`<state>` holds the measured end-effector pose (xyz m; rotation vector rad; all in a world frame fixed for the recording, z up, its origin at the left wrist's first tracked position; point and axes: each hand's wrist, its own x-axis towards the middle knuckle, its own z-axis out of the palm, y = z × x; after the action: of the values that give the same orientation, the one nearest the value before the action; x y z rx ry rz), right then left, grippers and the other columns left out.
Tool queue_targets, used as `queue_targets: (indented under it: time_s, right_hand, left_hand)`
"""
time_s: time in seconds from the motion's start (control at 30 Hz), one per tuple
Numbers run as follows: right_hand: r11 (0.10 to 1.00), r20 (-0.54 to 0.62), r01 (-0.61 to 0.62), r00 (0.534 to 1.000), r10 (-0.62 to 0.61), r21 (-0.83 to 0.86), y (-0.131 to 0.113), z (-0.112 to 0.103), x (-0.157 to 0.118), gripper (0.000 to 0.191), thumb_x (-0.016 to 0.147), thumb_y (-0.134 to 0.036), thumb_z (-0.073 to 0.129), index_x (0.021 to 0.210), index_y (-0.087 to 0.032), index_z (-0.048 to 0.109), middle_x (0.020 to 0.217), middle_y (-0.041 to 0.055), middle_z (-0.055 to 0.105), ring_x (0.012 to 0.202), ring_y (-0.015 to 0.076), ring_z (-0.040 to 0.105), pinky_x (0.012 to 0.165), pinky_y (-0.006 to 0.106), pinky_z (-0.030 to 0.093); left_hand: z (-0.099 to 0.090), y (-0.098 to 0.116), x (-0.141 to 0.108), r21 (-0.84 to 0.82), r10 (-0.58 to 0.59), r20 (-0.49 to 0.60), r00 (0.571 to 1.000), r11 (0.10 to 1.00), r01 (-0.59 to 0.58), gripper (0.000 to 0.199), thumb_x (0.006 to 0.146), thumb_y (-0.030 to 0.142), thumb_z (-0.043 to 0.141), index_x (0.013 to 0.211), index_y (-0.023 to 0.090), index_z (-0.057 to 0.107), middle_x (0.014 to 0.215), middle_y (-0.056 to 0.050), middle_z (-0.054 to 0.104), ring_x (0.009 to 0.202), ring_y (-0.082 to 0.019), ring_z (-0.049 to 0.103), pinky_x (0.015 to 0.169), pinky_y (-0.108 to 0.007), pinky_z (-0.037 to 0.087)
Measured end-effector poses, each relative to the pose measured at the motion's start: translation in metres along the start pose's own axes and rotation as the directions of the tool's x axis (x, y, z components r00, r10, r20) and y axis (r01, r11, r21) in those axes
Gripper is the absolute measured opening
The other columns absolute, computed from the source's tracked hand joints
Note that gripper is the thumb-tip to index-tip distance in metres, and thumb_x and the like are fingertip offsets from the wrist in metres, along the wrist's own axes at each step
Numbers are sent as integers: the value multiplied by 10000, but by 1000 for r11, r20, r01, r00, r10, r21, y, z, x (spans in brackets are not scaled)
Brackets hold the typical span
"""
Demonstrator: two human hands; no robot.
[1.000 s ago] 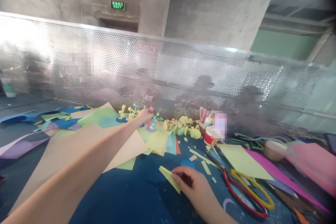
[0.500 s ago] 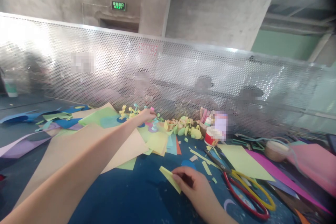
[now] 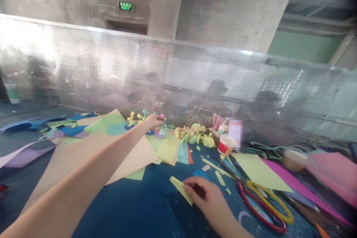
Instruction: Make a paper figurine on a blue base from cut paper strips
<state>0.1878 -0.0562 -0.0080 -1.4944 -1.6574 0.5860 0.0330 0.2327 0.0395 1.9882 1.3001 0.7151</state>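
My right hand (image 3: 205, 195) pinches a folded pale yellow paper strip (image 3: 181, 190) between thumb and fingers, just over the dark blue tabletop (image 3: 134, 208). My left arm stretches far forward, and my left hand (image 3: 156, 120) is among small paper figures at the back. Its fingers are closed together; what they hold, if anything, is too small to make out. Yellow figures (image 3: 131, 119) stand left of that hand, and a light blue curled paper piece (image 3: 163, 130) stands on a purple base just right of it. A heap of yellow-green paper pieces (image 3: 195, 135) lies further right.
Scissors (image 3: 245, 184) with red and yellow handles lie at the right, near paper scraps (image 3: 219, 178). A red and white tub (image 3: 224, 145) stands behind them. Beige paper sheets (image 3: 69, 167) spread under my left arm. A perforated metal screen (image 3: 181, 78) bounds the back.
My left hand has shifted slightly to the left and back among the figures. My right hand and its yellow strip stay almost in place.
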Motion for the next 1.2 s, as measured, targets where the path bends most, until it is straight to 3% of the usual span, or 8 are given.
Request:
queue_targets:
  time_s: [0.27, 0.6, 1.0, 1.2]
  right_hand:
    - [1000, 11, -13, 1000, 13, -3, -3, -1, 0, 241, 800, -409, 522, 824, -216, 664, 783, 19, 687, 693, 160, 612, 629, 213, 478]
    - [1000, 34, -28, 999, 29, -10, -4, 0, -1, 250, 805, -408, 514, 830, -206, 659, 782, 23, 684, 685, 159, 606, 616, 213, 475]
    - [1000, 35, -29, 999, 29, -3, -3, 0, -1, 232, 802, -397, 525, 830, -207, 655, 786, 15, 680, 695, 159, 606, 630, 219, 468]
    - [999, 25, -36, 999, 36, -11, -3, 1, -1, 234, 801, -404, 524, 828, -213, 656, 792, 13, 681, 707, 161, 604, 643, 219, 471]
  left_hand:
    - [-2, -6, -5, 51, -40, -86, 995, 998, 44, 308, 856, 297, 508, 1123, 143, 516, 1121, -81, 546, 942, -205, 565, 780, -395, 486]
    - [-4, 5, -23, 191, -44, -158, 986, 979, 75, 295, 855, 298, 509, 1109, 150, 528, 1121, -74, 548, 949, -209, 563, 786, -389, 484]
    - [-9, -3, -46, 167, 64, -145, 987, 985, -40, 298, 859, 298, 504, 1109, 137, 520, 1087, -76, 561, 912, -196, 576, 764, -385, 492]
    - [-8, -7, -47, 107, 97, -216, 972, 991, -75, 300, 865, 286, 496, 1128, 141, 503, 1073, -80, 564, 872, -176, 585, 731, -363, 505]
